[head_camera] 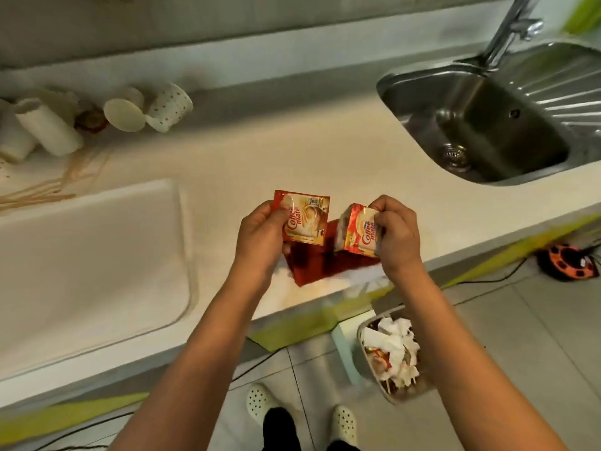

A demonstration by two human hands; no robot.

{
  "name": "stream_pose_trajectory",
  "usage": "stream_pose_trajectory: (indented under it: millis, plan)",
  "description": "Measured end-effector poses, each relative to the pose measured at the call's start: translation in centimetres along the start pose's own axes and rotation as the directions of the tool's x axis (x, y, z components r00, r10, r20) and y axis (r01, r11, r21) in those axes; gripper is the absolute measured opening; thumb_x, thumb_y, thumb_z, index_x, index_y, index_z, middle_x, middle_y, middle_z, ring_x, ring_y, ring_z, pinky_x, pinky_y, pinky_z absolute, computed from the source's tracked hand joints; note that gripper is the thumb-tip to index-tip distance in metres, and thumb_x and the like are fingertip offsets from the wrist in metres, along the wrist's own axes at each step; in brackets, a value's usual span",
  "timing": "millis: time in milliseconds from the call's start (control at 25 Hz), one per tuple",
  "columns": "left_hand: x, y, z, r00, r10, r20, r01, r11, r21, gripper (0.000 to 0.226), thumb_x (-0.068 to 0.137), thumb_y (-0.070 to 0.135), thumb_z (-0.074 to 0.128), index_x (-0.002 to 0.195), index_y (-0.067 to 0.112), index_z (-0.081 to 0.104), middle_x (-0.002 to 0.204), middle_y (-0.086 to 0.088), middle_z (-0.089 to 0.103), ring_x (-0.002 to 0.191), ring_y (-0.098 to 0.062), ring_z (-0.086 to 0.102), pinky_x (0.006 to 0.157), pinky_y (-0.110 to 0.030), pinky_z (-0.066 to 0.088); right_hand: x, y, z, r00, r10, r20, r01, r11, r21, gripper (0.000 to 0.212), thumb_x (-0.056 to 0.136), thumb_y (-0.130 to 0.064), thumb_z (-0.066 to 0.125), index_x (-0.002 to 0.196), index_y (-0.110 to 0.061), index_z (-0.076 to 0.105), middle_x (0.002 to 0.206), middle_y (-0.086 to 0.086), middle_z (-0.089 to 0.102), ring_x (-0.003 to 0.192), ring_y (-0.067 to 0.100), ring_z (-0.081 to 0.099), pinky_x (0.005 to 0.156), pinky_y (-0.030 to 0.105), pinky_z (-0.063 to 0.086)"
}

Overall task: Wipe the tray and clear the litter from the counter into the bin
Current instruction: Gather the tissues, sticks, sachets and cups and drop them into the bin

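While both hands are busy with litter at frame centre, the clearing step reads as partly done. Left hand (260, 232) pinches a flat creamer sachet (304, 218) between thumb and curled fingers; right hand (395, 234) grips a crumpled sachet bundle (356, 231) the same way. Both are held above the bench (247, 157), not resting on it. A red wrapper (320, 262) lies flat on the bench directly beneath them, at the front edge.

Bin (390, 353), lower right of frame, on the floor just below the bench edge: already holds white tissue, a sachet and some sticks, so some litter looks cleared. Its mouth is open and near full.

Left to clear, judged from what lies out: toppled paper cups (148, 109) and torn cup pieces in the upper left, with thin wooden sticks (48, 187) spread below them. Tray (91, 262), left of frame, pale and bare where visible; cannot tell whether it has been wiped. No cloth in view.

Edges and room: bench front edge runs diagonally just under the wrists; the bin sits below and right of the right hand, an unobstructed drop. Sink (487, 125) occupies the upper right, well apart from the hands. Open bench lies between hands and cups.
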State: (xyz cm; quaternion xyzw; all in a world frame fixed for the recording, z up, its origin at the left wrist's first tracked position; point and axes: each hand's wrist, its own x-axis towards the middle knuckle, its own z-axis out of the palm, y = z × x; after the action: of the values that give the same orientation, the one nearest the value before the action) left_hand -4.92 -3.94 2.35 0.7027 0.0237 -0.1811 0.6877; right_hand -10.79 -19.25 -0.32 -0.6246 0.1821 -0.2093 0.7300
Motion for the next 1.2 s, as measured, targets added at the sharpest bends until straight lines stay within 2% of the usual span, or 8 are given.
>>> stream_pose_trajectory:
  millis: [280,440,560,680,760,920,1040,1200]
  plan:
    - [-5.4,-7.6,9.5,0.935,-0.161,0.315,0.093,0.971,0.22,0.027,0.091,0.002,0.044,0.075,0.017,0.059,0.053,0.008,0.057,0.043,0.0,0.049,0.04,-0.014,0.038,-5.8,5.0,-14.7,0.97,0.1,-0.221,-0.103,0.995,0.0,0.032,0.06,-0.005,0.036,0.041,-0.021,0.055,0.037,-0.012,0.039,0.036,0.0,0.033,0.038,0.014,0.026]
    - [-6.4,-12.9,12.5,0.89,-0.29,0.352,0.153,0.917,0.367,0.024,0.091,0.002,0.046,0.077,0.016,0.059,0.056,0.007,0.058,0.041,0.004,0.049,0.04,-0.01,0.038,-9.3,9.7,-19.5,0.913,0.253,-0.321,-0.265,0.964,0.005,0.013,0.06,-0.006,0.037,0.053,-0.011,0.048,0.039,-0.011,0.04,0.035,0.0,0.035,0.037,0.014,0.027]
    - [-5.9,-17.4,14.3,0.86,-0.371,0.351,0.16,0.849,0.504,0.017,0.093,0.007,0.049,0.103,0.009,0.062,0.084,-0.001,0.062,0.066,-0.005,0.058,0.052,-0.011,0.043,-10.6,13.5,-20.9,0.865,0.35,-0.359,-0.423,0.894,-0.149,0.012,0.075,-0.005,0.045,0.064,-0.007,0.049,0.051,-0.01,0.051,0.044,-0.001,0.046,0.047,0.016,0.037]
    - [-5.2,-21.2,15.2,0.772,-0.482,0.414,0.047,0.693,0.719,0.038,0.091,0.022,0.055,0.128,0.016,0.052,0.117,0.004,0.057,0.112,-0.02,0.056,0.091,-0.026,0.045,-11.4,16.7,-22.2,0.771,0.441,-0.459,-0.629,0.64,-0.442,0.017,0.088,-0.005,0.054,0.102,-0.012,0.061,0.104,0.002,0.048,0.089,0.008,0.049,0.087,0.029,0.045]
    - [-4.9,-21.8,15.5,0.754,-0.523,0.397,0.031,0.633,0.774,0.045,0.089,0.025,0.058,0.132,0.016,0.05,0.126,-0.003,0.056,0.115,-0.023,0.055,0.096,-0.03,0.045,-11.6,17.3,-22.6,0.751,0.459,-0.475,-0.656,0.599,-0.459,0.028,0.088,-0.009,0.056,0.116,-0.012,0.058,0.114,0.004,0.048,0.095,0.013,0.047,0.091,0.027,0.042]
    - [-5.2,-18.4,16.1,0.761,-0.463,0.455,0.102,0.778,0.62,0.035,0.09,0.011,0.056,0.125,0.007,0.056,0.1,-0.004,0.059,0.09,-0.016,0.055,0.069,-0.017,0.045,-9.6,14.1,-21.6,0.851,0.325,-0.413,-0.495,0.761,-0.419,0.019,0.088,-0.002,0.054,0.104,-0.01,0.06,0.083,-0.008,0.055,0.076,0.011,0.052,0.058,0.003,0.039]
    - [-5.5,-13.4,14.8,0.818,-0.314,0.482,0.027,0.858,0.513,0.027,0.09,0.009,0.056,0.116,0.011,0.06,0.094,0.004,0.058,0.08,-0.006,0.054,0.059,-0.007,0.043,-6.5,9.2,-18.3,0.951,0.106,-0.291,-0.228,0.876,-0.425,0.019,0.089,-0.002,0.053,0.098,-0.018,0.058,0.08,-0.011,0.054,0.069,-0.003,0.051,0.059,0.006,0.04]
    - [-5.7,-6.0,9.0,0.922,-0.016,0.386,-0.136,0.922,0.364,0.019,0.09,0.01,0.057,0.101,0.024,0.062,0.085,0.011,0.061,0.074,-0.007,0.058,0.063,-0.016,0.045,-3.4,3.5,-11.2,0.994,-0.099,-0.051,0.069,0.906,-0.418,0.02,0.089,0.0,0.052,0.091,-0.019,0.06,0.074,-0.011,0.054,0.055,-0.005,0.049,0.052,0.008,0.034]
